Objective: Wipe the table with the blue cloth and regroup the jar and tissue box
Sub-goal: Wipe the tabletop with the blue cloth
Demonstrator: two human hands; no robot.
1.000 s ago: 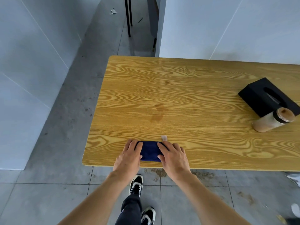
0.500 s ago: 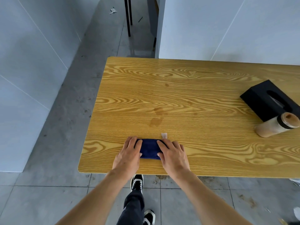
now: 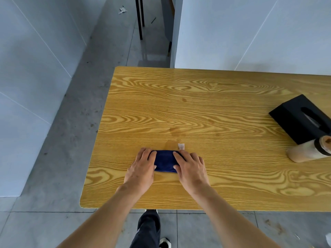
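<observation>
A folded dark blue cloth (image 3: 165,160) lies on the wooden table (image 3: 215,108), a little back from its near edge. My left hand (image 3: 142,169) presses its left end with flat fingers and my right hand (image 3: 190,168) presses its right end the same way. A small white tag (image 3: 181,146) sticks out from the cloth's far right corner. At the right edge of view stands a black tissue box (image 3: 300,119), and a jar (image 3: 309,151) with a dark band and tan contents lies on its side just in front of it.
Faint dark stains (image 3: 176,132) mark the wood just beyond the cloth. White walls stand left and behind the table. A grey tiled floor (image 3: 53,158) runs along the table's left side, with black furniture legs (image 3: 140,17) at the back. My leg and shoe show below the table edge.
Both hands and the cloth have slid away from the table's near edge, toward the stains. The jar and tissue box have stayed put.
</observation>
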